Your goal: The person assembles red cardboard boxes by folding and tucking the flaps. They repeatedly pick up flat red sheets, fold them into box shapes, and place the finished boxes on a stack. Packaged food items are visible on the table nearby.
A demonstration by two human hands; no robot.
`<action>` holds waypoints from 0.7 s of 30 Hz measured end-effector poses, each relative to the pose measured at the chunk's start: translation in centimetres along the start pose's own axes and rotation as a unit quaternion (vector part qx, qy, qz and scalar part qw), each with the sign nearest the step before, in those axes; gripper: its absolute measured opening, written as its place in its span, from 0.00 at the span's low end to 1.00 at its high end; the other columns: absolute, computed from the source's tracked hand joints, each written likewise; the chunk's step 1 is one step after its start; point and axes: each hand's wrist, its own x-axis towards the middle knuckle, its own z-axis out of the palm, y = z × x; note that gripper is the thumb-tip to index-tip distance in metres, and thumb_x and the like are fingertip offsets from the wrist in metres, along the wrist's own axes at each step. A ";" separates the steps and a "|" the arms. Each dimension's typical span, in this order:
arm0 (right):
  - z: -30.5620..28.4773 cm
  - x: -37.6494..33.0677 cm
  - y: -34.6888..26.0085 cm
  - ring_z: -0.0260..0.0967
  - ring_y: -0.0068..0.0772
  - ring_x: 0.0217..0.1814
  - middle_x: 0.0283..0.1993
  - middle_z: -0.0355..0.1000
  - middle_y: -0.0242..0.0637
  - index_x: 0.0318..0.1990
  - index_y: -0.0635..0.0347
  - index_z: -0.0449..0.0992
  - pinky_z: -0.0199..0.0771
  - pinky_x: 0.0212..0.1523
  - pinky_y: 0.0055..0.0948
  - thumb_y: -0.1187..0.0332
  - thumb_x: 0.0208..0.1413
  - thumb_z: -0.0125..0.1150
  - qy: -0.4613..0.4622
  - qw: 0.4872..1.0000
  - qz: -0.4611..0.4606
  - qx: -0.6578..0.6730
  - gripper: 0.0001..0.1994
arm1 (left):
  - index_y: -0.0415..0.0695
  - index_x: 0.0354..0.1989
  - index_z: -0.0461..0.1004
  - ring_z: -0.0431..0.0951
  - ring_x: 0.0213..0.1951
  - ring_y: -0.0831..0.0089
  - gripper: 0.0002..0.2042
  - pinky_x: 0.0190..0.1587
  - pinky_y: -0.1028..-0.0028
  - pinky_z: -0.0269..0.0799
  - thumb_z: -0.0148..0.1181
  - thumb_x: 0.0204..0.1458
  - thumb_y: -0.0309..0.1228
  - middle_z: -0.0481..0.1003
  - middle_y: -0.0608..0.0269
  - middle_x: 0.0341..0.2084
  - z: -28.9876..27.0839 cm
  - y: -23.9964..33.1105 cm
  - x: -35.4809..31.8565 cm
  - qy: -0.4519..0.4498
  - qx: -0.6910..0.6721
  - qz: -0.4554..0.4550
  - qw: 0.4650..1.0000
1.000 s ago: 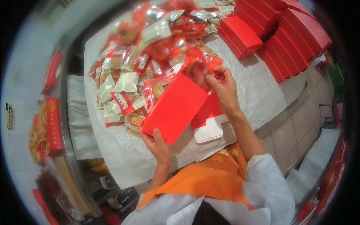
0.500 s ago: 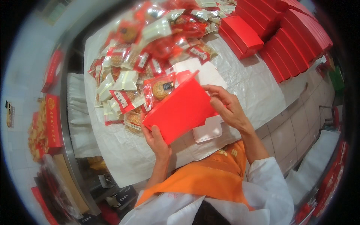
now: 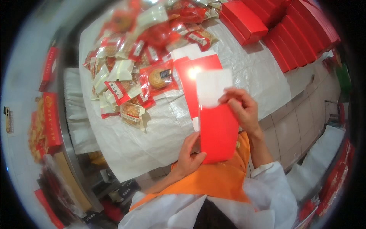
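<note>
My left hand (image 3: 191, 154) grips the lower left edge of a red cardboard box (image 3: 218, 133), held upright over the table's near edge. From the top of the box stands a white flap (image 3: 214, 87), its inner side facing me. My right hand (image 3: 244, 111) pinches the right side of this flap with thumb and fingers, where it meets the red part. Behind the box lies a flat red carton piece (image 3: 191, 93) with a bright glare on it. A round pastry in a clear and red packet (image 3: 157, 78) lies to its left.
A heap of wrapped pastries (image 3: 118, 72) covers the left and far table. Rows of red boxes (image 3: 293, 42) stand at the far right. White sheeting (image 3: 152, 145) covers the table. On the left are a metal rack edge (image 3: 74, 168) and more red packages (image 3: 51, 114).
The red box has moved right and toward me and turned from slanted to upright. Its white flap now shows. Both hands moved with it, the left one further right.
</note>
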 end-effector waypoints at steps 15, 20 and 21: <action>2.9 -6.4 3.3 0.60 0.37 0.54 0.53 0.60 0.53 0.27 0.62 0.64 0.59 0.55 0.35 0.79 0.49 0.46 0.071 0.984 -0.147 -0.078 0.03 | 0.37 0.35 0.64 0.67 0.40 0.72 0.09 0.45 0.76 0.62 0.54 0.45 0.23 0.67 0.58 0.39 -3.1 1.2 5.0 -0.034 -0.042 -0.039 0.998; 3.5 -6.9 3.7 0.59 0.34 0.53 0.52 0.60 0.49 0.36 0.61 0.61 0.59 0.54 0.33 0.80 0.48 0.48 0.101 0.993 -0.062 0.022 0.08 | 0.37 0.30 0.66 0.67 0.43 0.69 0.07 0.47 0.72 0.63 0.54 0.42 0.17 0.67 0.56 0.38 -0.1 1.9 4.3 0.162 -0.253 -0.060 0.952; 3.7 -7.0 4.0 0.59 0.33 0.52 0.50 0.61 0.48 0.39 0.61 0.60 0.59 0.53 0.33 0.80 0.48 0.48 0.095 0.987 -0.006 0.126 0.10 | 0.37 0.30 0.66 0.68 0.44 0.69 0.07 0.47 0.72 0.63 0.54 0.42 0.16 0.67 0.56 0.39 -0.3 1.7 4.4 0.143 -0.221 -0.035 0.964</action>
